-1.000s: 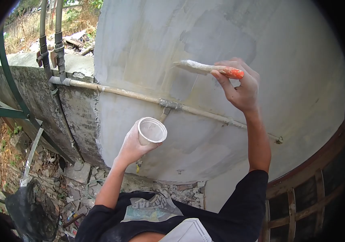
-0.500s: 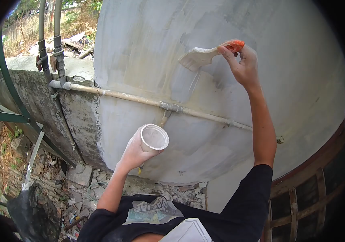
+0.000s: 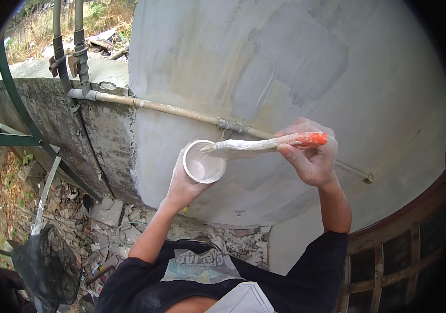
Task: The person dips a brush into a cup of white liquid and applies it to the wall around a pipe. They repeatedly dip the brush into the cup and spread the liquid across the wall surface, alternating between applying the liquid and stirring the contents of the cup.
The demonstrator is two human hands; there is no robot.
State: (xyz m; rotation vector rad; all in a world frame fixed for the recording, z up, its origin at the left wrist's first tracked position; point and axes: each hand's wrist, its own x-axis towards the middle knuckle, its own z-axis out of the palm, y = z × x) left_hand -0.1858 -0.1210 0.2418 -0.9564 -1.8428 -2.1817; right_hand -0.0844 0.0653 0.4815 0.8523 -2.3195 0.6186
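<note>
My left hand (image 3: 182,183) is wrapped round a white cup (image 3: 207,175) with whitish material inside. Between the thumb and fingers of my right hand (image 3: 314,154) is the orange handle of a flat paintbrush (image 3: 249,147), coated in white. The brush lies roughly level, its bristles at the cup's upper rim and partly over the opening. Behind both hands is a grey plastered wall (image 3: 181,68), with a darker, wet-looking patch on its upper part.
A pipe (image 3: 176,110) runs along the wall and joins upright pipes (image 3: 79,52) at the left. Green metal bars (image 3: 11,99) stand farther left. Rubble (image 3: 103,229) and a black bag (image 3: 45,263) lie below. A wooden lattice (image 3: 379,271) is at lower right.
My right hand has brought the brush down and left from the wall to the cup's mouth. My left hand and the cup have risen slightly and moved right.
</note>
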